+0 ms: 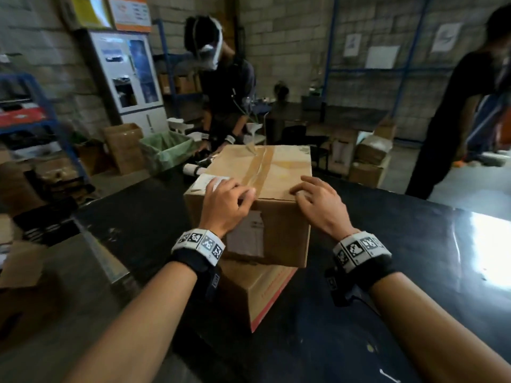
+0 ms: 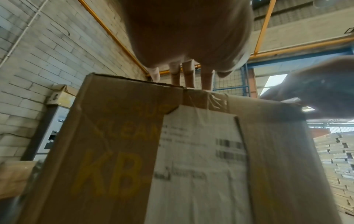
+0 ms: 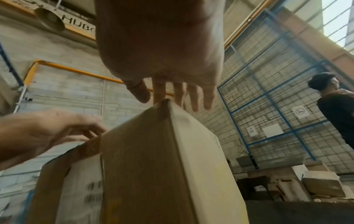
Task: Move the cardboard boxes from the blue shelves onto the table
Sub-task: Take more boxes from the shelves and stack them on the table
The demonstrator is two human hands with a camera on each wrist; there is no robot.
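Observation:
Two cardboard boxes stand stacked on the black table [image 1: 401,244]. The upper box [image 1: 279,172] is taped along its top and carries a white label; in the left wrist view its near face [image 2: 114,151] shows yellow print. The lower box [image 1: 265,294] has a red stripe. My left hand [image 1: 226,200] rests on the upper box's top near the front left edge, its fingers [image 2: 187,77] reaching down onto the cardboard. My right hand [image 1: 318,199] lies on the top by the front right corner, its fingers [image 3: 193,98] straight and spread. Neither hand grips the box.
A person with a headset [image 1: 221,87] works across the table, and another person [image 1: 456,120] stands at the right. Blue shelves [image 1: 41,111] are at the left. A green-lined bin [image 1: 166,150] and floor boxes [image 1: 370,153] lie beyond the table.

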